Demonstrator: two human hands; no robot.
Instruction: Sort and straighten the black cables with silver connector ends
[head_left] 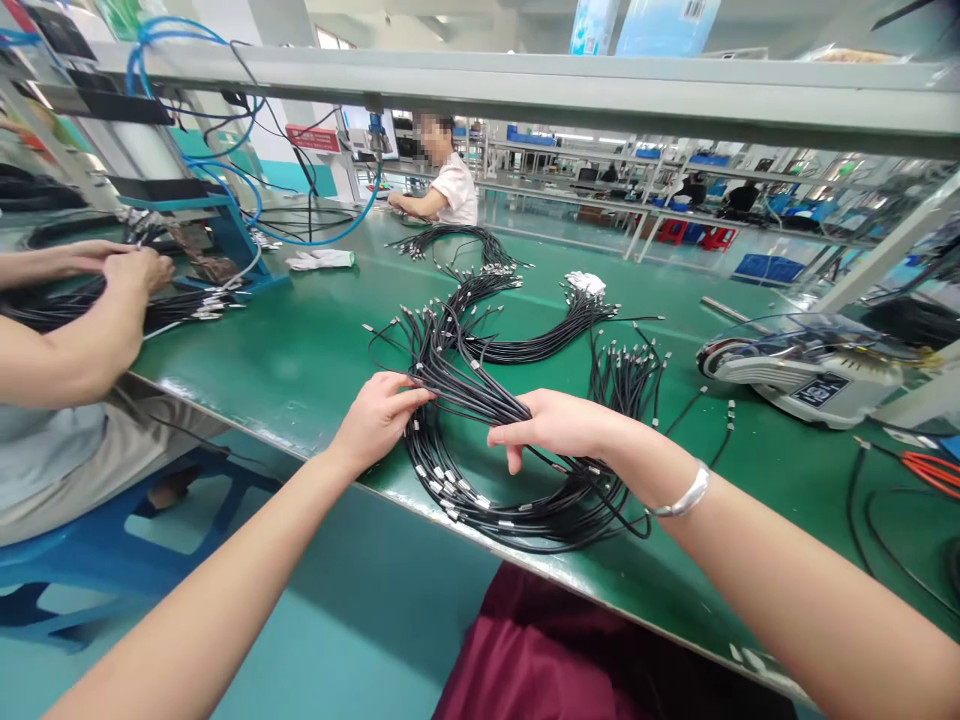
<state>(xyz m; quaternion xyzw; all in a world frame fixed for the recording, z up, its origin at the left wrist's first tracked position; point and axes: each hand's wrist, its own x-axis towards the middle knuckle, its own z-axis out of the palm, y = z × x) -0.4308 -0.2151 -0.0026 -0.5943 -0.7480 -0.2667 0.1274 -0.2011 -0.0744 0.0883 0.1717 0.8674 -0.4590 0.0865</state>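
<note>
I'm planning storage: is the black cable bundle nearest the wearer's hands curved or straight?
Curved: the black cable bundle sweeps in a U on the green tabletop, bowing toward its near edge.

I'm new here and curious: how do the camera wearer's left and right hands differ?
The left hand pinches at the black cables; the right hand curls over a bunch of them. A silvery bangle circles the right hand's wrist; the left hand has none. Both hands are ungloved.

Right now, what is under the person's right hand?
Black cables run into the grasp of the right hand, above the green tabletop. The stretch directly behind the hand is covered, so how many cables it holds cannot be seen.
</note>
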